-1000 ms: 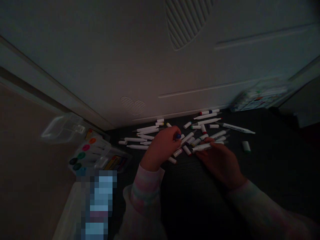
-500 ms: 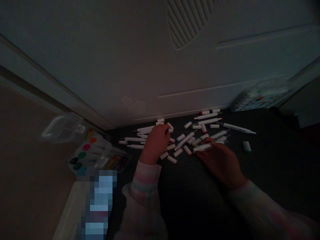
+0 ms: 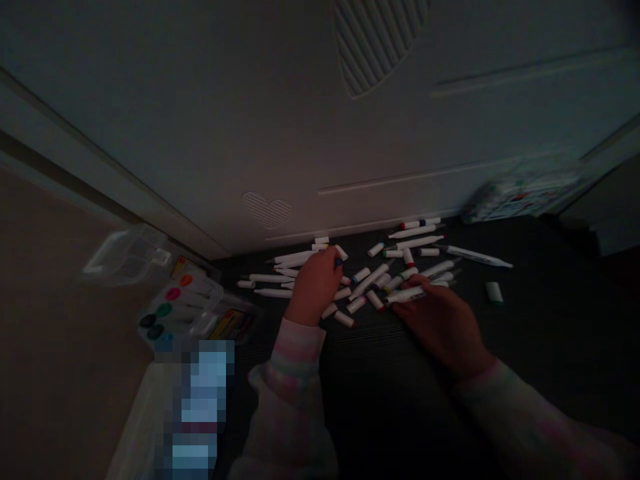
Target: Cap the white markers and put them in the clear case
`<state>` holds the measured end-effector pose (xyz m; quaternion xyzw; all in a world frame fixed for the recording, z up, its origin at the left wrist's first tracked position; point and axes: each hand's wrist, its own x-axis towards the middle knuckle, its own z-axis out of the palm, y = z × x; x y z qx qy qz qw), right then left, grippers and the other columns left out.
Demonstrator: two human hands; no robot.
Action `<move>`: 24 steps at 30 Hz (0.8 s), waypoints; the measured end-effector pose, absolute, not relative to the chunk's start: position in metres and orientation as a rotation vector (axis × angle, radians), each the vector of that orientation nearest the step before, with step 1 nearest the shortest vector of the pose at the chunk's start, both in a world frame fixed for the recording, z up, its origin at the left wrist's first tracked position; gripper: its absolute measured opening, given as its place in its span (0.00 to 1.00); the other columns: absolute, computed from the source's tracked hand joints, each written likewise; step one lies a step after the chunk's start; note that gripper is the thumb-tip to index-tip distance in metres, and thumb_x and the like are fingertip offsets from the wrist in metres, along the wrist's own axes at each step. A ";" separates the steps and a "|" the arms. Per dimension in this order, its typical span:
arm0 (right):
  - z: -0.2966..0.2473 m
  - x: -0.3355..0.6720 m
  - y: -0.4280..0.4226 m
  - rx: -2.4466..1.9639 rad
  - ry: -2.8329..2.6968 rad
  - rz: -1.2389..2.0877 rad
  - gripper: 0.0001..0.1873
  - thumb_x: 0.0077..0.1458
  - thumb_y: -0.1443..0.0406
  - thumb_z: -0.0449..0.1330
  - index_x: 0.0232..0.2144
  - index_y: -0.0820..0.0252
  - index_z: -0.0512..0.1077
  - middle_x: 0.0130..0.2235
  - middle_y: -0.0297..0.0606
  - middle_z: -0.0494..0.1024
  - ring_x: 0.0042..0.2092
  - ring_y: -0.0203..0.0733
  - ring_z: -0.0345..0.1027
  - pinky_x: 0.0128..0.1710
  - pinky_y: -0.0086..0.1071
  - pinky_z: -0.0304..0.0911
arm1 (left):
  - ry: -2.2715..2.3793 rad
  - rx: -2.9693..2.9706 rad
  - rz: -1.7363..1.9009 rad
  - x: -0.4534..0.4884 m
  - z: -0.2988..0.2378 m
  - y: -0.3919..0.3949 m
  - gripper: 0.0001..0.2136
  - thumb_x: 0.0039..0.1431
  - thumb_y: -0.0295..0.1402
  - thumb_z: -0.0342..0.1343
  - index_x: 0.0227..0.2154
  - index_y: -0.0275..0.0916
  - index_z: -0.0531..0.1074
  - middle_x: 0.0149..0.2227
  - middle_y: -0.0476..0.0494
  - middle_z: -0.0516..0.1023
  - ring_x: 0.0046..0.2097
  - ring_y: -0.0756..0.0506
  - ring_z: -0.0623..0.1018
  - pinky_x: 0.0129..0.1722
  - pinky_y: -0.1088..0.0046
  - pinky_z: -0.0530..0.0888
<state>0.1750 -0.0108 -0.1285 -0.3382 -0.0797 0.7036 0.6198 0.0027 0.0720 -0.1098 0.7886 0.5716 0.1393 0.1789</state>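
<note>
My left hand (image 3: 316, 285) is closed in a pinch among the scattered markers. A dark blue end of a marker cap (image 3: 339, 262) shows at its fingertips; the rest is hidden by the fingers. My right hand (image 3: 443, 320) is closed around a white uncapped marker (image 3: 406, 294), whose one end points left toward the pile. Loose white caps with coloured ends lie between the hands, among them a red-ended cap (image 3: 375, 301) and a blue-ended cap (image 3: 361, 275). Several uncapped white markers, such as one marker (image 3: 370, 281), lie around them.
A clear plastic case (image 3: 200, 313) with coloured discs stands at the left. A white panel with heart reliefs (image 3: 267, 210) rises behind the dark tabletop (image 3: 390, 393). A transparent package (image 3: 520, 197) leans at the back right. A green-ended cap (image 3: 494, 293) lies apart at right.
My left hand has turned and shifted slightly right, and a dark blue cap end now shows at its fingertips. My right hand keeps its hold on the marker, almost still.
</note>
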 end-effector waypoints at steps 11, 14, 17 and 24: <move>-0.127 0.175 -0.011 -0.800 -0.105 1.606 0.03 0.42 0.69 0.57 0.22 0.59 0.71 0.25 0.33 0.75 0.30 0.38 0.69 0.31 0.33 0.67 | 1.650 2.242 0.388 0.001 -0.109 0.072 0.08 0.54 0.27 0.49 0.36 0.37 0.70 0.32 0.45 0.73 0.36 0.46 0.72 0.37 0.71 0.67; -0.125 0.174 -0.009 -0.782 -0.087 1.612 0.04 0.42 0.70 0.57 0.22 0.59 0.71 0.24 0.31 0.74 0.27 0.36 0.68 0.28 0.32 0.67 | 1.670 2.243 0.383 0.000 -0.108 0.073 0.09 0.54 0.27 0.49 0.37 0.36 0.70 0.32 0.44 0.74 0.37 0.45 0.72 0.38 0.70 0.67; -0.124 0.174 -0.009 -0.805 -0.067 1.603 0.04 0.41 0.70 0.56 0.22 0.60 0.72 0.24 0.32 0.74 0.28 0.37 0.69 0.28 0.32 0.67 | 1.674 2.245 0.371 0.000 -0.107 0.073 0.09 0.54 0.27 0.49 0.37 0.36 0.70 0.32 0.43 0.74 0.37 0.45 0.72 0.38 0.70 0.67; -0.124 0.175 -0.011 -0.815 -0.054 1.609 0.04 0.41 0.70 0.57 0.22 0.59 0.72 0.24 0.32 0.75 0.28 0.38 0.70 0.29 0.32 0.68 | 1.667 2.232 0.352 0.000 -0.106 0.071 0.10 0.54 0.27 0.49 0.39 0.36 0.70 0.32 0.44 0.74 0.36 0.45 0.73 0.37 0.70 0.67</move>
